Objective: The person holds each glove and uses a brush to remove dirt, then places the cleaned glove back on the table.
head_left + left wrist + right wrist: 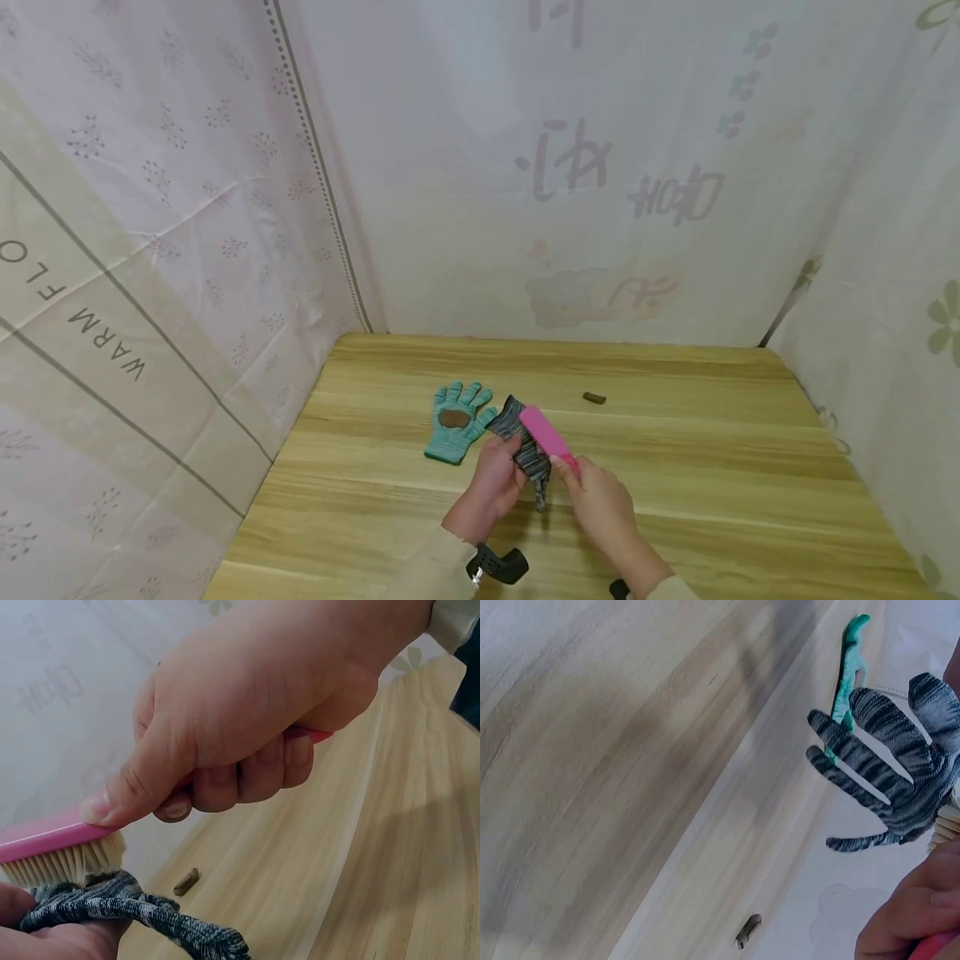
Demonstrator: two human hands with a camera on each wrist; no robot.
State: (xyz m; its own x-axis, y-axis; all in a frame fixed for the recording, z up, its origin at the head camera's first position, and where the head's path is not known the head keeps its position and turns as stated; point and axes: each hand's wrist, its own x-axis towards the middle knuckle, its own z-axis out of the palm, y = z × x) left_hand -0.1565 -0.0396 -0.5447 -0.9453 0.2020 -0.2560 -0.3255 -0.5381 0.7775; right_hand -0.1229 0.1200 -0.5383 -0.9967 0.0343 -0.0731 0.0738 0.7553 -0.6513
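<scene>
My left hand (497, 479) holds a black-and-grey knit glove (529, 454) above the table, the thumb lying over it. In the right wrist view the fingers of this glove (892, 757) spread out. My right hand (603, 504) grips a pink brush (546, 429) by its handle, thumb along the back. Pale bristles (64, 860) face down onto the glove (112, 900) in the left wrist view. A teal knit glove (441, 446) lies palm patch up on the table, left of the left hand, its brown oval patch (453, 418) showing.
A small dark brown piece (594, 398) lies on the wooden table (712, 433), beyond the right hand. Printed cloth curtains (450, 208) hang behind the table and along both sides. A black band (504, 567) is around the left wrist.
</scene>
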